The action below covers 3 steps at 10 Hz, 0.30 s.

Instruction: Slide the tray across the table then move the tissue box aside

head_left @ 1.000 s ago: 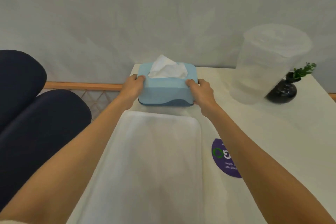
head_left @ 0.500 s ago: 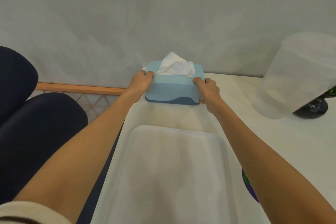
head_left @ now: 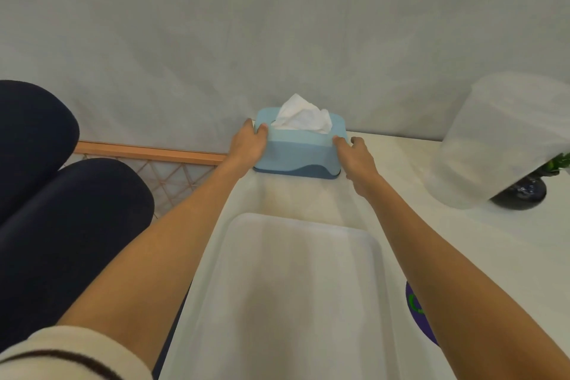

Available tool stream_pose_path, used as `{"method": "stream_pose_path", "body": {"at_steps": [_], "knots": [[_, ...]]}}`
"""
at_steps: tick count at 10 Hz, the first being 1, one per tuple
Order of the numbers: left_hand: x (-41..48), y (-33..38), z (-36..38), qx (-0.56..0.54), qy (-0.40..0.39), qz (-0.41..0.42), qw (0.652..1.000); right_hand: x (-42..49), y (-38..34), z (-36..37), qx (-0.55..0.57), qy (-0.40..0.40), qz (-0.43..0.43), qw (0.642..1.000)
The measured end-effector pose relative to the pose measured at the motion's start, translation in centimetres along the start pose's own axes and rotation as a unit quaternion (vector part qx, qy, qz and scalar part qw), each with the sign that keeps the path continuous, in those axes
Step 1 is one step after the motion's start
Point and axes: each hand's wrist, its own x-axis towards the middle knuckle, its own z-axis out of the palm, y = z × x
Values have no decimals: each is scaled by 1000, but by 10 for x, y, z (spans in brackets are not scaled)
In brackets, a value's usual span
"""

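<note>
A light blue tissue box (head_left: 296, 154) with a white tissue sticking out stands at the table's far left corner, close to the grey wall. My left hand (head_left: 248, 145) clasps its left end. My right hand (head_left: 354, 157) rests against its right end, fingers slightly spread at the top corner. The white tray (head_left: 296, 220) lies flat on the table nearer to me, between my forearms, with a gap of bare tabletop between it and the box.
A translucent plastic container (head_left: 499, 145) stands at the right, and behind it is a dark vase (head_left: 521, 193) with a green plant. A purple sticker (head_left: 416, 311) lies beside the tray. Dark blue cushions (head_left: 61, 210) and a wooden rail (head_left: 148, 153) are left of the table.
Both hands have pushed the tissue box away from the tray, back toward the wall at the far left corner. The gap between box and tray has widened.
</note>
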Motion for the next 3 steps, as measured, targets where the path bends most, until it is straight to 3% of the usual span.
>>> {"method": "stream_pose_path", "body": {"at_steps": [3], "knots": [[-74,33,2,85,40,111,989,-59,-2,-53,-124,10,-98,987]]}}
